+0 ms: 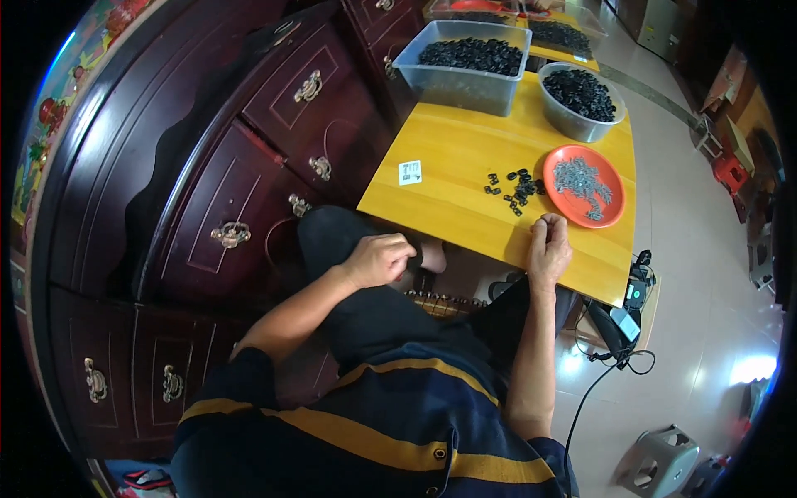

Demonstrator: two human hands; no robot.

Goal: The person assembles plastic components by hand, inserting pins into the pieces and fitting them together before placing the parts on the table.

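Note:
My left hand [380,260] is closed above my knee, just off the near left part of the yellow table [465,178]. Its fingers curl inward, and what they hold, if anything, is hidden. At the table's near edge, my right hand [549,249] has its thumb and fingertips pressed together, with anything between them too small to name. Just beyond it is an orange-red plate [616,189] bearing a pile of small silvery metal pieces [581,183]. Left of the plate lie several small black pieces [523,187], loosely scattered on the wood.
A clear rectangular bin [461,90] of black pieces stands at the table's back, beside a round tub [577,126] of similar ones. A white square label [409,173] lies left. Dark cabinets [274,166] flank my left; cables and adapters [635,303] sit right, near a grey stool [664,461].

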